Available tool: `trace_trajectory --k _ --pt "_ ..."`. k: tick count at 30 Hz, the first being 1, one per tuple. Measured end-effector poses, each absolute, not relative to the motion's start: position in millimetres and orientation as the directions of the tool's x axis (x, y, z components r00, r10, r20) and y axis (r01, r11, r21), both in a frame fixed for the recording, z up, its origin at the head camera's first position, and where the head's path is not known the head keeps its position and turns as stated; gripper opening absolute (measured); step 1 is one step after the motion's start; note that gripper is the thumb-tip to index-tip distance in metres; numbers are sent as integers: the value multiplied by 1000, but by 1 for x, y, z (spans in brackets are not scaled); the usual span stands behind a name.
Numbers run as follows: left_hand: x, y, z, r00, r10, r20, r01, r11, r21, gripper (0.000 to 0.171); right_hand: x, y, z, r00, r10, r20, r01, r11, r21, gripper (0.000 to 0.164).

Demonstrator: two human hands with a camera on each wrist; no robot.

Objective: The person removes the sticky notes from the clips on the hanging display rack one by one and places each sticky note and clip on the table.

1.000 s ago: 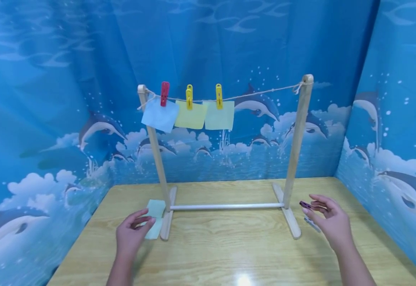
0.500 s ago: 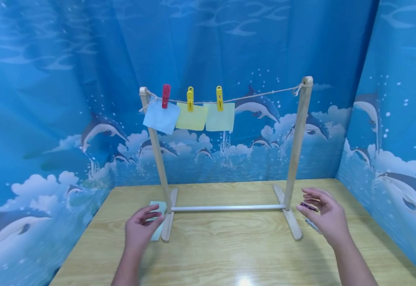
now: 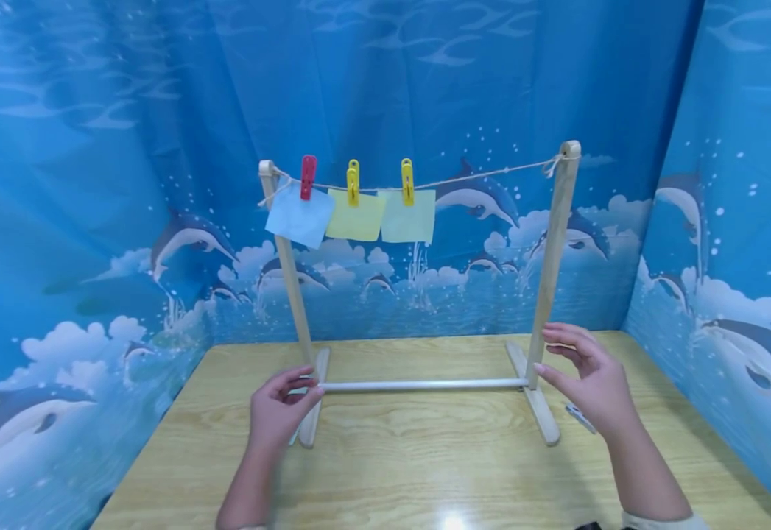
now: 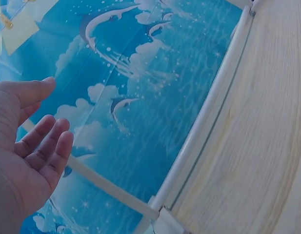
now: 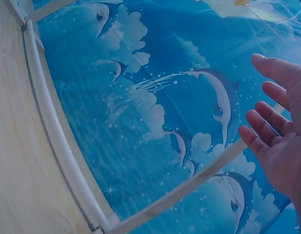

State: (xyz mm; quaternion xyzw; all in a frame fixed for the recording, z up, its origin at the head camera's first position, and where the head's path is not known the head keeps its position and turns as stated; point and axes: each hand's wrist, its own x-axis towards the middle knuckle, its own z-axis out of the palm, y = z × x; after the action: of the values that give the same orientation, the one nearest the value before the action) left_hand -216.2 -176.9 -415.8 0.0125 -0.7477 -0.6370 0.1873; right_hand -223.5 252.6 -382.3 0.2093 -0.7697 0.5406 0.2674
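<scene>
My left hand (image 3: 282, 408) hovers before the foot of the wooden stand's left post (image 3: 294, 294), fingers loosely bent and holding nothing. In the left wrist view that hand (image 4: 30, 151) has relaxed, parted fingers. My right hand (image 3: 587, 379) is raised beside the right post (image 3: 553, 250), its thumb and fingertips overlapping the post. The right wrist view shows the same hand (image 5: 282, 122) with bare, spread fingers. A sliver of pale green paper (image 3: 294, 437) peeks out past the left hand, which hides the rest. A pale blue clothespin (image 3: 580, 417) lies by the right wrist.
From the string (image 3: 491, 171) between the posts hang a blue note (image 3: 300, 217) under a red clothespin (image 3: 308, 177), plus a yellow note (image 3: 356, 217) and a pale green note (image 3: 408, 218) under yellow clothespins. A white crossbar (image 3: 425, 385) joins the posts above the wooden table (image 3: 418, 456).
Both hands have moved inward and up toward the posts. The dark purple clothespin near the right hand is now hidden behind it, and the green paper is mostly covered by the left hand.
</scene>
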Motion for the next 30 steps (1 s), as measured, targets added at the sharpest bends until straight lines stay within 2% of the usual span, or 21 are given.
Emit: trace_trajectory --k 7,15,24,30 --pt "-220 -165 -409 -934 -215 285 248 184 951 36 -225 242 -366 -742 -39 669 -650 285 -705 45" --pt "-226 -154 -401 -933 -164 320 289 191 938 37 -231 234 -344 -691 -76 719 -719 168 -674 43" --pt "-234 -143 -388 -940 -119 320 287 230 930 34 -236 226 -323 -614 -150 775 -788 183 -588 42" --pt "-238 -141 -373 -949 -98 298 274 205 940 34 -240 219 -305 -613 -174 771 -784 254 -566 44"
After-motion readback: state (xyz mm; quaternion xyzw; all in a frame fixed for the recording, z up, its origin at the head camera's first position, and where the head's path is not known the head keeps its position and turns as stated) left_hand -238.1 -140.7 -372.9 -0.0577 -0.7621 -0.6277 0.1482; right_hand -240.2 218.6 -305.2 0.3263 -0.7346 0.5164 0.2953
